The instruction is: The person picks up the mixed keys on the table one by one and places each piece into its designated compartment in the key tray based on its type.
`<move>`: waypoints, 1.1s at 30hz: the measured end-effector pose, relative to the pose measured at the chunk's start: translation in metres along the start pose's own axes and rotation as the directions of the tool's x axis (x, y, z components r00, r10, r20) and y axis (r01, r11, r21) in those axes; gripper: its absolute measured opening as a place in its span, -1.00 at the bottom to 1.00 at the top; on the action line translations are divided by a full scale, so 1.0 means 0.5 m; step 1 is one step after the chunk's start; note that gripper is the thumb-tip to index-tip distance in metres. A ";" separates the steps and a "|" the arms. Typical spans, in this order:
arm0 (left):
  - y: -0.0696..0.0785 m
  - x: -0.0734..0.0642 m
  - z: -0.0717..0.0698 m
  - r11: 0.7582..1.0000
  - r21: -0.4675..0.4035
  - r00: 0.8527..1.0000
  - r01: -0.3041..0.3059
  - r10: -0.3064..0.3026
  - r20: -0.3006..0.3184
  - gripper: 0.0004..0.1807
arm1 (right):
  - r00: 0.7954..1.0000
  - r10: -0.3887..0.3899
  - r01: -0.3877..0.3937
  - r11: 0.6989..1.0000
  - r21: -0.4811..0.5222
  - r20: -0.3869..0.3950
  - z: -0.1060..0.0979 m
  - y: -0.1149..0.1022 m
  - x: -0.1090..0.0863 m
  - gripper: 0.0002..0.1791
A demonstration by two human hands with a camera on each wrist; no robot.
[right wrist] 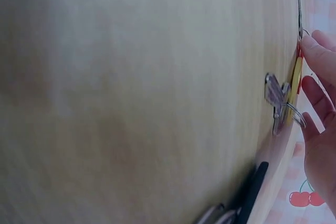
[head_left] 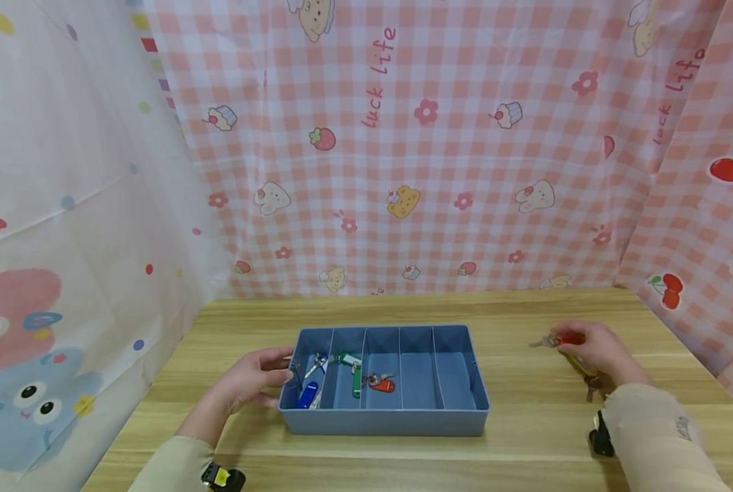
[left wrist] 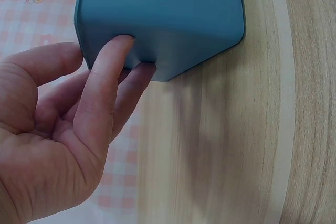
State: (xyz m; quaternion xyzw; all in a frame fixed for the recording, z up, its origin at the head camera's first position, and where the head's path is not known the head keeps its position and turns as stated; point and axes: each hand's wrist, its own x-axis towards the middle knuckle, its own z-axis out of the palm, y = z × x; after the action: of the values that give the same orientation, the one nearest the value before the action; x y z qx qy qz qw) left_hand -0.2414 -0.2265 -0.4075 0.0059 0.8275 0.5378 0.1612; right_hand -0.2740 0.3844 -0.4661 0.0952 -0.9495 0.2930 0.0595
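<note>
Head view: blue-grey box [head_left: 384,422] sits approx. mid-table, w/ five slots side by side on the wood table [head_left: 526,451]. L hand [head_left: 249,379] is at the box's left end, fingers spread apart, tips touching the end wall, per left wrist cam. R hand [head_left: 600,348] is well apart from the box, on its right, pinching a red key tag [head_left: 569,339] btwn thumb & fingers; silver keys [head_left: 544,342] stick out to the left of it. Yellow tag [head_left: 578,361] is just under that hand, w/ its own keys nearer the wrist. In the box: blue tags [head_left: 307,395] w/ keys in far-left slot, green tags [head_left: 356,380] in 2nd, another red tag [head_left: 382,385] w/ keys in 3rd. Pink check cloth [head_left: 483,68] hangs behind. Can't tell if pinched tag is off the tabletop.
</note>
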 end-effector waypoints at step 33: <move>0.000 0.000 0.000 1.000 -0.015 1.000 -0.015 0.015 0.012 -0.39 | 0.999 0.001 0.004 0.991 0.131 -0.036 0.007 -0.088 0.035 -0.86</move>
State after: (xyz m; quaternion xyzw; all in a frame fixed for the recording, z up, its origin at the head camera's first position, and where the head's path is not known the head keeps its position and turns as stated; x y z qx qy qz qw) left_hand -0.2413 -0.2264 -0.4074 0.0140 0.8224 0.5452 0.1622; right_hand -0.2819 0.3443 -0.4420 0.0941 -0.9270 0.3562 0.0706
